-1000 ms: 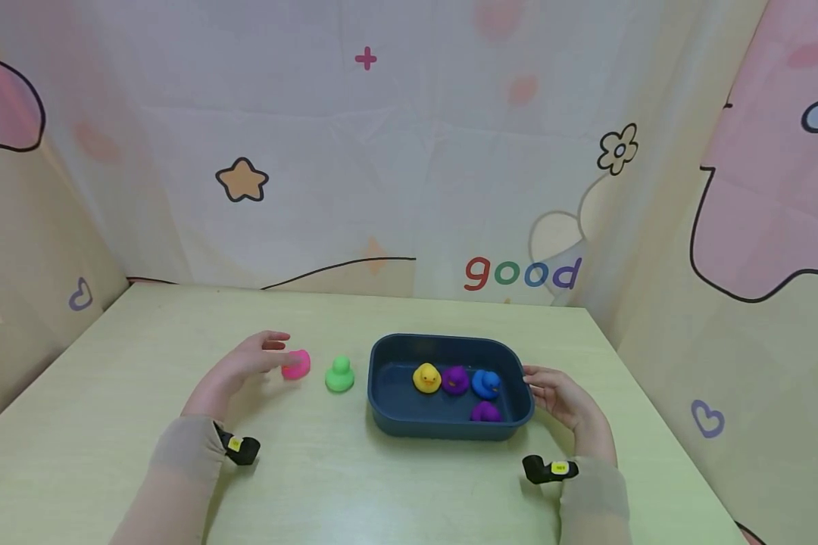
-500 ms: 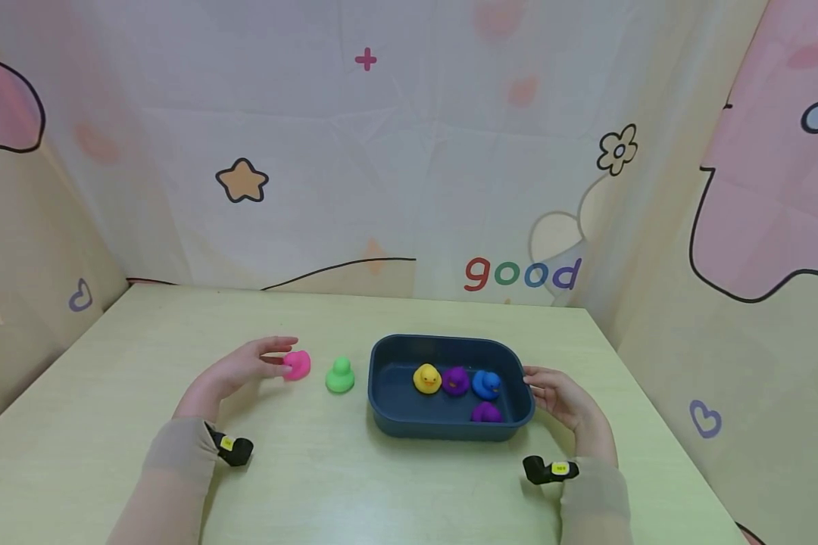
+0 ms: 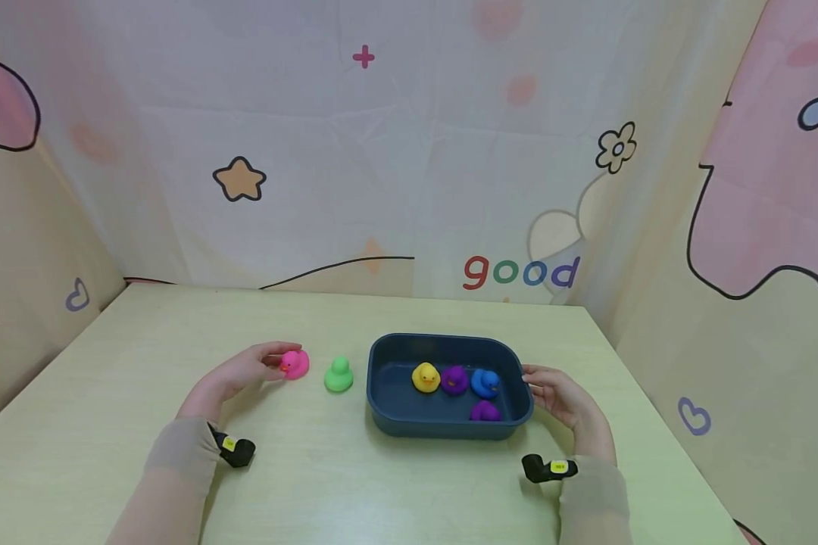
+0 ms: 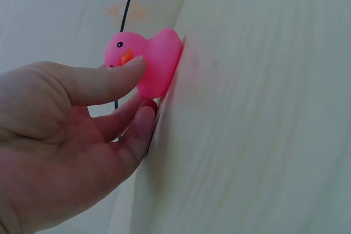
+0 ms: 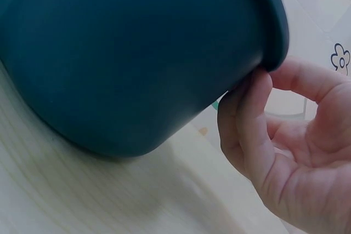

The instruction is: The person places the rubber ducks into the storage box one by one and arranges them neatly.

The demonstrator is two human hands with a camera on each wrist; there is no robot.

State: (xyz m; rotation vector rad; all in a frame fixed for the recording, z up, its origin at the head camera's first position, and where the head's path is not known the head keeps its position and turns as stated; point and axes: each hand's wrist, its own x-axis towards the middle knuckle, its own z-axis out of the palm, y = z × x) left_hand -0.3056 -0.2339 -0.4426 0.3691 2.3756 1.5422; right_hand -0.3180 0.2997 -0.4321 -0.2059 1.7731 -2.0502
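Note:
My left hand (image 3: 248,369) pinches a pink rubber duck (image 3: 295,364) at the table's left side. In the left wrist view the thumb (image 4: 118,80) lies against the duck's front, by its orange beak, with other fingers partly hidden behind it. Just right of it stands a green rubber duck (image 3: 338,375). A dark blue plastic basin (image 3: 409,428) sits on the table, holding a yellow duck (image 3: 426,378), a blue duck (image 3: 485,384) and two purple ducks (image 3: 454,380). At the basin's right end, my right hand (image 3: 562,397) grips the rim, fingers curled under its lip.
The pale wooden table (image 3: 354,492) ends at a printed cloth backdrop (image 3: 313,151), which also rises on the left and right sides. A black wrist camera (image 3: 237,451) sits on the left cuff, another on the right.
My left hand's fingers have closed in on the pink duck, which has turned so its face and beak now show. The right hand stays at the basin's rim.

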